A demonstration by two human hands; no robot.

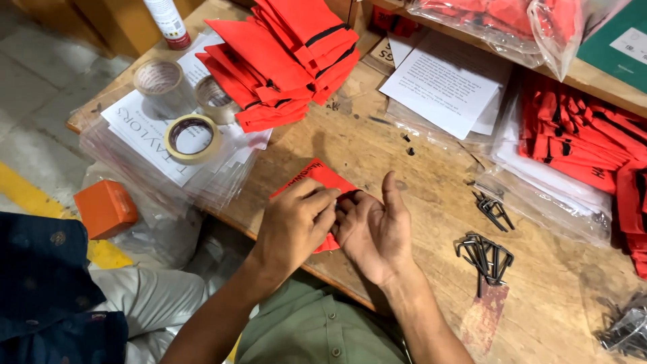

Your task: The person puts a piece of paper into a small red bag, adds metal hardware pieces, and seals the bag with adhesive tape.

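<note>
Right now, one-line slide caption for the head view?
Both hands, left hand and right hand, fold a flat red-orange cloth piece on the worn wooden workbench beside black metal clips.
</note>
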